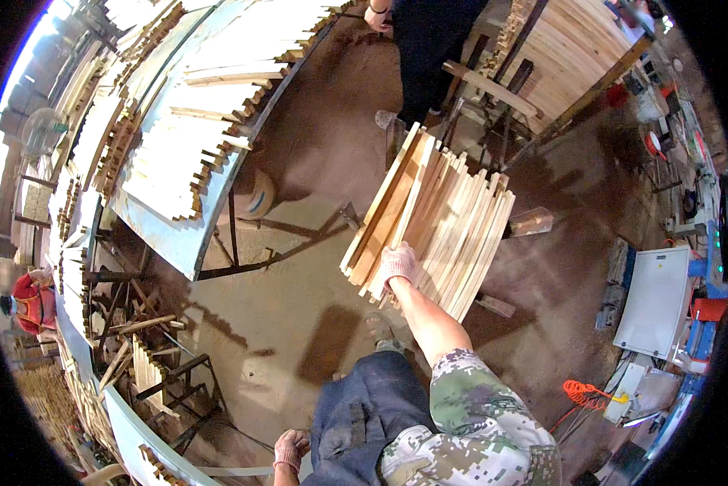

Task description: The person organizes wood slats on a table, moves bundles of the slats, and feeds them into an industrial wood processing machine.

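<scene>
My right hand [399, 266], in a pale knit glove, reaches forward over a stack of light wooden strips [457, 227]. Its fingers are closed round the near end of one wooden strip [413, 206], which lies slanted across the left part of the stack. Darker gaps and browner wood show beside that strip. The stack stands at about knee height in front of me, its strips running away from me with uneven ends. My left hand [291, 448], also gloved, hangs low by my left side with its fingers curled in, and nothing shows in it.
A long pale blue table [187, 243] at the left carries many rows of strips. Another person [433, 49] stands beyond the stack, near a leaning wooden panel [570, 57]. Machinery with a white cabinet [654, 301] and an orange coiled hose [582, 393] lines the right side.
</scene>
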